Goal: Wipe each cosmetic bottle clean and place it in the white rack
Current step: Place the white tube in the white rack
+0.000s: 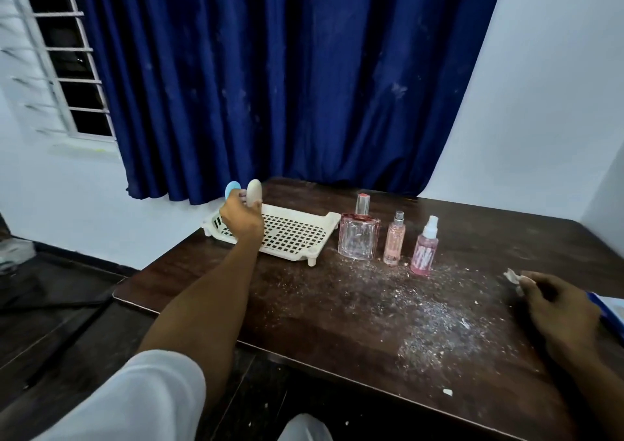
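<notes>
In the head view, the left hand (241,216) reached out to the ten o'clock corner of the dark table (506,238), over the far-left end of the white rack (293,234). Its fingers were curled round a cream oval bottle (253,192) held upright, with a blue-topped bottle (232,188) just beside it at nine o'clock; whether the hand also held that one could not be told. To the rack's three o'clock stood a square pink perfume bottle (358,238), a slim pink spray bottle (394,243) and a pink mist sprayer (424,251), all upright and still outside the rack. The right hand (557,309) rested at the table's four o'clock, pinching a tissue scrap (511,277). White dust (429,309) lay scattered across the wood in front of the bottles. The likely trouble: the tall oval bottle could topple on the rack's open grid once released, knocking its blue neighbour, and any wiped bottle dragged through the dust would pick it up again.
</notes>
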Demonstrator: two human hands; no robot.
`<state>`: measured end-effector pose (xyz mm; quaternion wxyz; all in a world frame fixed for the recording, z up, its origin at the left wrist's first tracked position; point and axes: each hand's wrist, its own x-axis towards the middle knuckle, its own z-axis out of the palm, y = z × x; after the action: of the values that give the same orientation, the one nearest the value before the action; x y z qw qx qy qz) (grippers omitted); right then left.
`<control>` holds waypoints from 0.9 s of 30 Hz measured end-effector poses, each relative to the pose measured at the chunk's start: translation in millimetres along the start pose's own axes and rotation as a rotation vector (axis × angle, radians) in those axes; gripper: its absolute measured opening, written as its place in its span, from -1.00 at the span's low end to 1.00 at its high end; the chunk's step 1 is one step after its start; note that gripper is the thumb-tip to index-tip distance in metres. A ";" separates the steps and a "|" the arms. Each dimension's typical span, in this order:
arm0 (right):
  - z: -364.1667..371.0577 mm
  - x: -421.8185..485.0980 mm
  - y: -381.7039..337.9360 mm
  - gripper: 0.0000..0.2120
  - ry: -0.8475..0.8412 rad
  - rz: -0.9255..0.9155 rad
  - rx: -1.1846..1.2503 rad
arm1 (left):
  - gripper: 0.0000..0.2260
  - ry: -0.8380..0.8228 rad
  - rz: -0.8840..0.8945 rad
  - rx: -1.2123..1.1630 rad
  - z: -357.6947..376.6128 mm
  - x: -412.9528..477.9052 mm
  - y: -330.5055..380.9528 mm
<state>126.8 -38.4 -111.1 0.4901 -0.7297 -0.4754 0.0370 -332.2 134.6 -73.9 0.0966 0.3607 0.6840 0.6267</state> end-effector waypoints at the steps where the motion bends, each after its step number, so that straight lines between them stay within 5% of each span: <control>1: 0.4 0.0 -0.1 -0.78 -0.004 0.007 0.003 | -0.80 0.003 -0.008 -0.004 1.0 1.4 -3.0; 27: 4.9 -2.6 -14.8 -0.78 -0.008 0.033 0.033 | -0.66 0.005 -0.046 0.031 4.3 10.6 -47.8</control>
<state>113.1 -35.9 -103.6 0.4993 -0.7292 -0.4646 0.0560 -355.2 146.6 -115.7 0.1038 0.3447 0.7021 0.6144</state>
